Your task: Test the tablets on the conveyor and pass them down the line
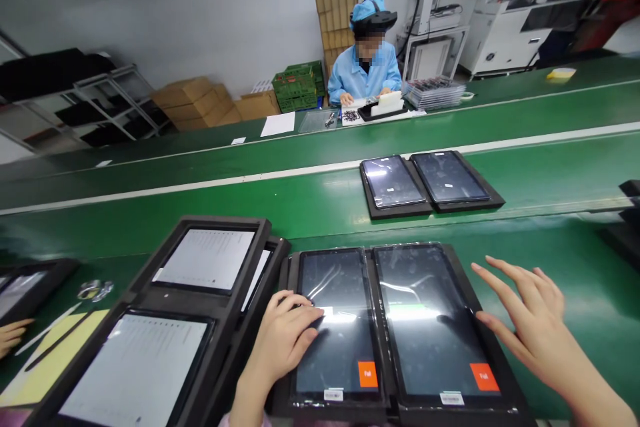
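Two dark tablets lie side by side in a black foam tray in front of me, each with an orange-red label near its lower right corner. Over the left edge of the left tablet (340, 340) is my left hand (285, 333), its fingers bent and apart, a fingertip at the screen. My right hand (525, 313) hovers with spread fingers beside the right edge of the right tablet (433, 347), holding nothing. To the left, a foam tray (175, 300) carries two tablets with white lit screens (137, 363), stacked partly over another tray.
Two more tablets (393, 181) in black trays rest on the green conveyor (300, 203). Across it sits a person in blue (367, 73). At the far left are another person's hand (13, 337), a yellow sheet (55, 353) and a tape roll (95, 290).
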Demonstrator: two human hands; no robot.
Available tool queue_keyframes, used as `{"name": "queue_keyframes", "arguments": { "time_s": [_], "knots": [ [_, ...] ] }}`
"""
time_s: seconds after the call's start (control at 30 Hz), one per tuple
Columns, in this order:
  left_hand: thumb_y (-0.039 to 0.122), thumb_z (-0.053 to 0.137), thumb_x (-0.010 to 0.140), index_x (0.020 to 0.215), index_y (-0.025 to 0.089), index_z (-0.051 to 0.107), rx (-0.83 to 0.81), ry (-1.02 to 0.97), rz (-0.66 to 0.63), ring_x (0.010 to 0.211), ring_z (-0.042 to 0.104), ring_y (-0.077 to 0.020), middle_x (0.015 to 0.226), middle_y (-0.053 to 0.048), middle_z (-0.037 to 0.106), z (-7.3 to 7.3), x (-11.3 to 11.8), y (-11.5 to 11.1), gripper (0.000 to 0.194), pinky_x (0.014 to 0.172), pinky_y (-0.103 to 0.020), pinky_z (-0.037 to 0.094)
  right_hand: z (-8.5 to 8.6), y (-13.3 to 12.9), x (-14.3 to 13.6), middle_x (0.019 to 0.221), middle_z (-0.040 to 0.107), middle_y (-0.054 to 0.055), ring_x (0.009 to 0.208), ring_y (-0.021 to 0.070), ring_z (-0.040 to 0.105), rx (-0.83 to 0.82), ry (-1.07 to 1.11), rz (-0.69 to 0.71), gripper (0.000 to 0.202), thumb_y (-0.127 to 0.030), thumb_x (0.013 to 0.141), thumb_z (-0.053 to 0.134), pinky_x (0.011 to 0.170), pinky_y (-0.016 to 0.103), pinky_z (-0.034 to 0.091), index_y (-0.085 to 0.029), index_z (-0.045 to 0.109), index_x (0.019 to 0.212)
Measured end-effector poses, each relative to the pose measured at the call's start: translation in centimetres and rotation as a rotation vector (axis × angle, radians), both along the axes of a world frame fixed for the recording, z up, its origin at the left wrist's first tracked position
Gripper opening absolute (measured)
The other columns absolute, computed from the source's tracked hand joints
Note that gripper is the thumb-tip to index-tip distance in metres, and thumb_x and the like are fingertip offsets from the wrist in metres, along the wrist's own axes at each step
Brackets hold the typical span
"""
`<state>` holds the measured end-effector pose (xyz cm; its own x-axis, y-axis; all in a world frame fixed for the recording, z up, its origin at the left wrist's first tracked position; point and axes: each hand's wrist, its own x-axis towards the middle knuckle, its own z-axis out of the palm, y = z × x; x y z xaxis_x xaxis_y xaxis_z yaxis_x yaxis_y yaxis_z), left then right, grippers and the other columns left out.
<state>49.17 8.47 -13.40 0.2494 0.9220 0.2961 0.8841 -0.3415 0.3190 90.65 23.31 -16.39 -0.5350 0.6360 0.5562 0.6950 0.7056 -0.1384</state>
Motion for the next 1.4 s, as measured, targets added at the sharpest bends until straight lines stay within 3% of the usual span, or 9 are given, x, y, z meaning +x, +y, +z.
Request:
{"name": "queue_keyframes", "arguments": {
  "time_s": [0.23, 0.43, 0.63, 0.77, 0.83, 0.93, 1.07, 1.2, 1.4],
  "knots": [
    [0.055, 0.019, 0.107, 0.140, 0.024, 0.058, -0.093, -0.060, 0.081, 0.127, 0.058, -0.0263, 0.137, -0.010, 0.066, 0.3, -0.1, 3.9, 0.060, 0.112, -0.049, 0.042, -2.1, 2.9, -0.9, 0.142, 0.050, 0.014, 0.126, 0.0361, 0.048, -0.144, 0.057, 0.070, 0.054, -0.047, 0.107, 0.034, 0.107, 0.059, 0.034, -0.034, 0.031, 0.159],
    [0.055, 0.054, 0.100, 0.157, 0.014, 0.031, -0.298, 0.250, -0.060, 0.149, 0.035, -0.0391, 0.164, -0.020, 0.031, -0.2, 5.2, 10.8, 0.075, 0.120, -0.061, 0.032, -3.6, 7.4, -5.9, 0.137, 0.053, 0.015, 0.122, 0.0370, 0.047, -0.173, -0.046, -0.008, 0.047, -0.043, 0.106, 0.031, 0.099, 0.063, 0.039, -0.032, 0.072, 0.127],
    [0.054, 0.048, 0.103, 0.157, 0.021, 0.031, -0.181, 0.228, -0.154, 0.132, 0.056, -0.0299, 0.145, -0.015, 0.057, -0.6, 5.3, 9.5, 0.066, 0.110, -0.048, 0.046, -3.3, 6.2, -5.9, 0.136, 0.055, 0.010, 0.125, 0.0331, 0.047, -0.219, 0.047, 0.115, 0.050, -0.041, 0.108, 0.031, 0.105, 0.061, 0.036, -0.032, 0.079, 0.099],
    [0.065, 0.041, 0.101, 0.159, 0.018, 0.026, -0.163, 0.214, -0.074, 0.142, 0.044, -0.0388, 0.156, -0.021, 0.043, -0.9, 4.7, 9.9, 0.076, 0.117, -0.064, 0.032, -4.4, 6.4, -6.7, 0.138, 0.053, 0.014, 0.126, 0.0350, 0.045, -0.321, 0.200, -0.004, 0.054, -0.048, 0.108, 0.026, 0.101, 0.063, 0.041, -0.031, 0.074, 0.123],
    [0.070, 0.038, 0.099, 0.160, 0.015, 0.024, -0.174, 0.193, -0.120, 0.147, 0.035, -0.0419, 0.159, -0.022, 0.038, -1.0, 4.5, 10.1, 0.083, 0.118, -0.066, 0.029, -4.9, 6.5, -7.0, 0.138, 0.052, 0.012, 0.127, 0.0355, 0.044, -0.373, 0.275, 0.006, 0.056, -0.053, 0.107, 0.027, 0.102, 0.064, 0.041, -0.032, 0.077, 0.115],
    [0.066, 0.031, 0.103, 0.153, 0.016, 0.038, -0.186, 0.062, -0.235, 0.129, 0.058, -0.0324, 0.140, -0.016, 0.061, -0.7, 3.6, 9.6, 0.071, 0.107, -0.049, 0.048, -5.3, 6.6, -6.9, 0.135, 0.054, 0.010, 0.126, 0.0336, 0.047, -0.408, 0.442, 0.107, 0.062, -0.056, 0.107, 0.028, 0.106, 0.059, 0.040, -0.027, 0.080, 0.088],
    [0.050, 0.021, 0.108, 0.122, 0.019, 0.067, -0.082, -0.044, -0.121, 0.091, 0.070, -0.0234, 0.102, -0.009, 0.073, -0.1, 1.8, 9.1, 0.057, 0.084, -0.039, 0.054, -5.5, 6.6, -6.5, 0.126, 0.058, 0.011, 0.120, 0.0313, 0.053, -0.415, 0.602, 0.067, 0.060, -0.058, 0.107, 0.029, 0.105, 0.053, 0.045, -0.025, 0.079, 0.098],
    [0.051, 0.024, 0.107, 0.115, 0.022, 0.072, -0.030, 0.036, 0.021, 0.106, 0.066, -0.0280, 0.114, -0.012, 0.070, -0.3, 1.0, 10.1, 0.057, 0.098, -0.051, 0.049, -5.8, 6.9, -6.6, 0.122, 0.059, 0.011, 0.115, 0.0300, 0.055, -0.407, 0.600, 0.040, 0.060, -0.055, 0.107, 0.028, 0.101, 0.050, 0.048, -0.026, 0.081, 0.100],
    [0.068, 0.019, 0.102, 0.130, 0.022, 0.061, -0.112, 0.099, 0.005, 0.133, 0.052, -0.0345, 0.143, -0.016, 0.057, 0.4, 1.1, 11.7, 0.068, 0.118, -0.074, 0.018, -6.0, 6.8, -6.8, 0.125, 0.057, 0.012, 0.118, 0.0303, 0.052, -0.373, 0.529, 0.074, 0.058, -0.052, 0.107, 0.032, 0.101, 0.051, 0.046, -0.027, 0.082, 0.094]
  ]
}}
